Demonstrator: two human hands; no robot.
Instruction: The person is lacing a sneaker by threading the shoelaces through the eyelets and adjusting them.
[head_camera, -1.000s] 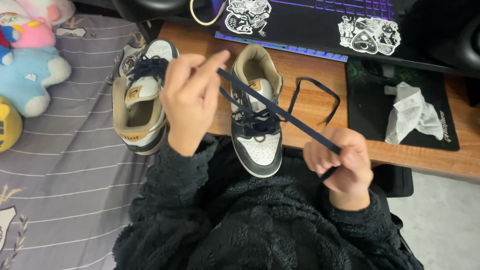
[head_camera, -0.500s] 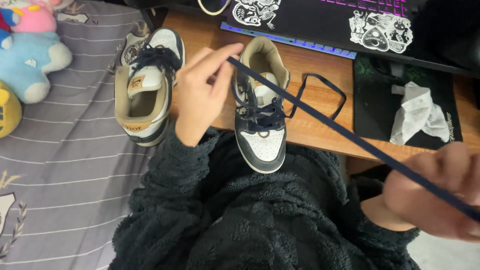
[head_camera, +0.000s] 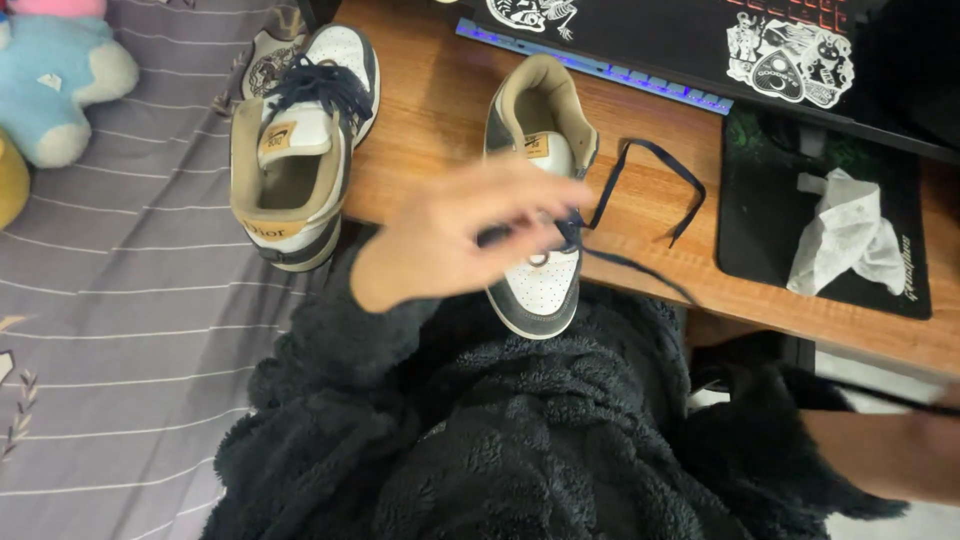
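A white, grey and tan sneaker (head_camera: 541, 292) lies on the wooden desk (head_camera: 430, 110), toe toward me. My left hand (head_camera: 465, 238), blurred, rests over its lacing, and its fingers pinch the dark blue lace (head_camera: 640, 270) near the eyelets. From there the lace runs taut to the lower right, where my right hand (head_camera: 885, 460) is cut off by the frame edge. Another stretch of the lace lies in a loop on the desk beside the shoe. The matching second sneaker (head_camera: 290, 170), laced, lies to the left at the desk's edge.
A black keyboard with stickers (head_camera: 640, 30) lies at the back of the desk. To the right is a black mat (head_camera: 760, 230) with a crumpled tissue (head_camera: 845, 245) on it. A striped grey sheet (head_camera: 120, 330) with a blue plush toy (head_camera: 60, 90) is on the left. My dark fleece sleeves (head_camera: 480, 430) fill the foreground.
My left hand has dropped from holding the lace up in the air down onto the sneaker's lacing. My right hand has pulled the lace out farther to the lower right.
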